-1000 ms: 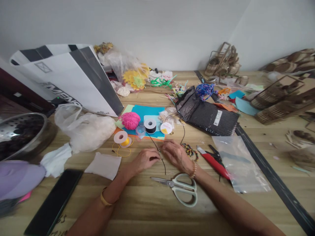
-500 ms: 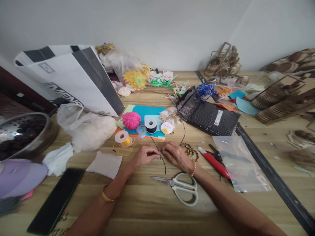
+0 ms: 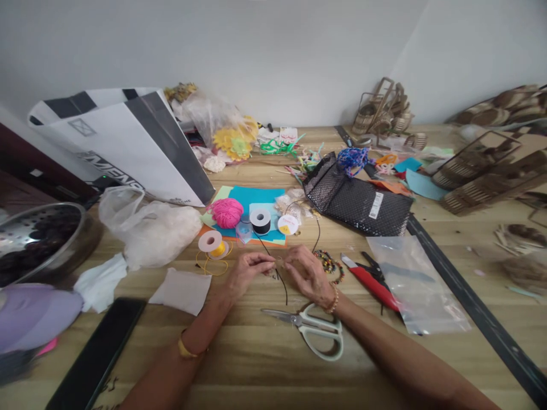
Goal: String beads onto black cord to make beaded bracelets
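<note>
Your left hand (image 3: 249,271) and right hand (image 3: 308,274) both pinch the cord (image 3: 284,287) mid-table, fingertips nearly touching. The cord's long axis runs from the spool (image 3: 260,220) towards you, its tail lying between your wrists.

Where the fingertips of the left hand (image 3: 248,273) and the right hand (image 3: 308,274) meet on the black cord (image 3: 282,285), any small piece between them is too tiny to make out. The right hand's grip is hidden by its own fingers, and it also covers part of the beads (image 3: 331,265). Both forearms run off the near edge. At the left, the metal bowl (image 3: 72,256) is cut by the edge and its dark contents are a blur. The purple thing (image 3: 34,310) nearer is cut off too. The wooden racks (image 3: 482,176) at the far right are blurred and cropped. The label (image 3: 376,205) on the black pouch (image 3: 350,199) is unreadable.
</note>
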`<action>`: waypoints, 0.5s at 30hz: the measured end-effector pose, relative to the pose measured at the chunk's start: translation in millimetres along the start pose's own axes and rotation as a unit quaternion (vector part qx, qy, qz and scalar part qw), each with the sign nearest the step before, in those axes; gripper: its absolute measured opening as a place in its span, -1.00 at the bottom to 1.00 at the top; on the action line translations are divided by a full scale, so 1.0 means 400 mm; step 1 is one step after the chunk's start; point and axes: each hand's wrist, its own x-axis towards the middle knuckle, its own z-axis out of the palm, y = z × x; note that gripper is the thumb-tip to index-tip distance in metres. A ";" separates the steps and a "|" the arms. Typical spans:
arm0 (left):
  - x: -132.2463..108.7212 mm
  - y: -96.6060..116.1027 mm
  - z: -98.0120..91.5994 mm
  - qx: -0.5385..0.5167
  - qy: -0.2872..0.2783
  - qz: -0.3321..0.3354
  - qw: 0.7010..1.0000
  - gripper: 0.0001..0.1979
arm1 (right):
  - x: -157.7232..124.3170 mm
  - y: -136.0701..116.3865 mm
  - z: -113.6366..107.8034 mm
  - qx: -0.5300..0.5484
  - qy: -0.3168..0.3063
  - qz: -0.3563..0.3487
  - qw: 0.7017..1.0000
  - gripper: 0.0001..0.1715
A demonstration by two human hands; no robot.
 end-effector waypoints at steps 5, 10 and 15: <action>-0.001 -0.006 0.007 -0.026 -0.011 -0.024 0.999 -0.77 | -0.001 -0.010 -0.002 -0.003 -0.003 -0.014 1.000 -0.90; 0.002 -0.019 0.005 -0.053 -0.003 -0.041 0.998 -0.77 | -0.004 -0.007 -0.001 -0.003 -0.034 -0.025 0.999 -0.91; 0.003 -0.020 0.005 -0.076 -0.006 -0.044 0.996 -0.77 | -0.002 -0.003 0.000 0.001 -0.057 -0.027 0.998 -0.90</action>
